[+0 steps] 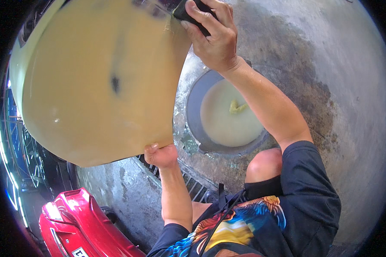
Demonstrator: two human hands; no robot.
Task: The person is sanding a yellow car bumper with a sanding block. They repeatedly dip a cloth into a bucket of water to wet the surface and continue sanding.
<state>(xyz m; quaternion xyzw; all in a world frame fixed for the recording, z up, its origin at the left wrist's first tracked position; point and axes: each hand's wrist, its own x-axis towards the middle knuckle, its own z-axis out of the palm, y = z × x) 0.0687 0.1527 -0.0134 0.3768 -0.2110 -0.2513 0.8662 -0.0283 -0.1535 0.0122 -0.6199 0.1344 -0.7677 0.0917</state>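
Note:
A large, wet-looking beige panel (pixel 103 85), smoothly curved like a car body part, fills the left half of the head view. Dark smudges show near its middle and top. My left hand (pixel 161 155) is closed round the panel's lower right corner, thumb on the face and fingers hidden behind. At the panel's upper right edge, my right hand (pixel 216 40) grips a dark block (pixel 188 12), which looks like a sanding block, against the surface. Below my right forearm stands a grey tub (pixel 193 113) of cloudy water with a yellowish-green cloth-like piece (pixel 236 107) in it.
A red car (pixel 83 218) is at the lower left. A metal drain grate (pixel 193 184) runs across the concrete floor (pixel 351 107) below the panel. My bent knee (pixel 263 165) is close to the tub. Dark clutter and bright light strips line the left rim.

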